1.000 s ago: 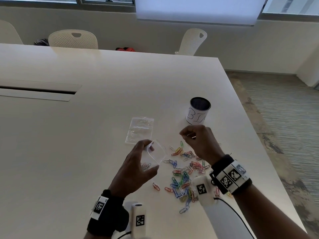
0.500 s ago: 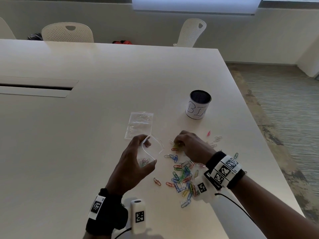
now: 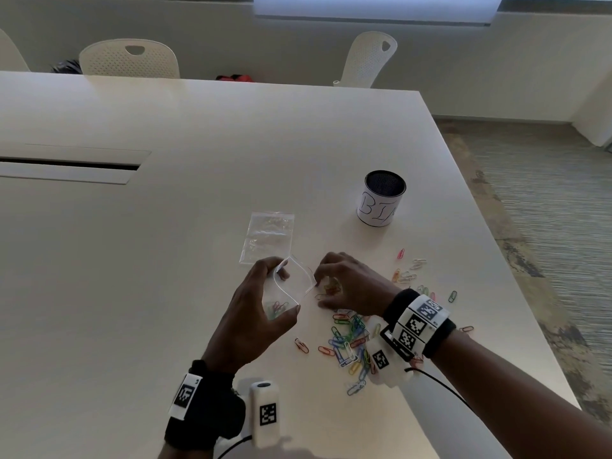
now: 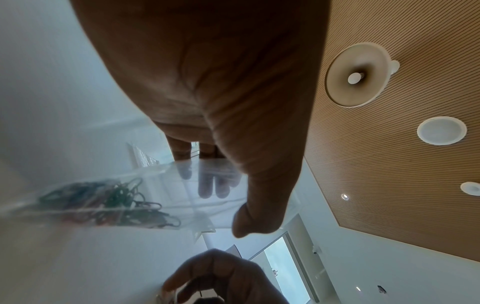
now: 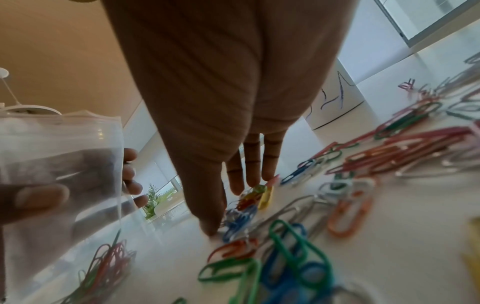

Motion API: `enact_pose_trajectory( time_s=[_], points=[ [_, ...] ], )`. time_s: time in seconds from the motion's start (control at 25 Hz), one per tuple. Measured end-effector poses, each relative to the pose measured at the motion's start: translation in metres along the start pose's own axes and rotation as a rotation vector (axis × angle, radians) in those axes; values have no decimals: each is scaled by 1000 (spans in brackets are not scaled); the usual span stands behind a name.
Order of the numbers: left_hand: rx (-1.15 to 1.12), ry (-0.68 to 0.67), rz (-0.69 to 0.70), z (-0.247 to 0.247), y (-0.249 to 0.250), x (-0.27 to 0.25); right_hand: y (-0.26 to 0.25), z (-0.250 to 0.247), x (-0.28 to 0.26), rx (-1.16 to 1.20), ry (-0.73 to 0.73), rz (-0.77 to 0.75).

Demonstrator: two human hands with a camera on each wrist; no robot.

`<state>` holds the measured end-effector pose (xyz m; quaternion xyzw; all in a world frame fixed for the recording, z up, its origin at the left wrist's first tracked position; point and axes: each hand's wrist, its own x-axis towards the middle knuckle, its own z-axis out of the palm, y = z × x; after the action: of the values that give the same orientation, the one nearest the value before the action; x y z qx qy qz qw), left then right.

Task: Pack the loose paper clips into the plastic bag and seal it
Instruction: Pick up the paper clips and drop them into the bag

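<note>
The head view is dim and greyish; daylight from the bright window blind (image 3: 377, 8) sheens the broad white bench (image 3: 198, 127), whose edges bow. Wrist views are brighter, with the nearest coloured wire paper clips (image 5: 298, 273) blurred.

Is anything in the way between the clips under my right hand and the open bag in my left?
Nothing visible. The left hand holds the bag, mouth open, beside the right hand pinching clips; only table lies between.

An office meeting room: big white conference table (image 3: 198, 134), matching perforated chairs (image 3: 129, 59).
</note>
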<state>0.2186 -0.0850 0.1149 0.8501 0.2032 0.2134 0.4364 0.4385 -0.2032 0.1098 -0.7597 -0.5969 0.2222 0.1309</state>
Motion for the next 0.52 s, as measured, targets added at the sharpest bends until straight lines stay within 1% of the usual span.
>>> enact_pose_trajectory(
  time_s=[0.12, 0.2, 0.24, 0.36, 0.4, 0.52],
  points=[
    [7, -6, -3, 0, 0, 0, 5, -4, -5, -1, 49, -26],
    [8, -7, -1, -1, -1, 1, 9, -10, -10, -37, 53, 1],
    [8, -8, 1, -1, -1, 1, 9, -14, -13, -77, 31, 22],
    [17, -13, -5, 1, -2, 2, 8, -19, -21, -230, -96, 79],
    [20, -16, -9, 1, -2, 2, 7, -18, -23, -250, -114, 83],
    [21, -27, -13, 2, -2, 3, 6, -10, -27, -199, -49, 54]
  ],
)
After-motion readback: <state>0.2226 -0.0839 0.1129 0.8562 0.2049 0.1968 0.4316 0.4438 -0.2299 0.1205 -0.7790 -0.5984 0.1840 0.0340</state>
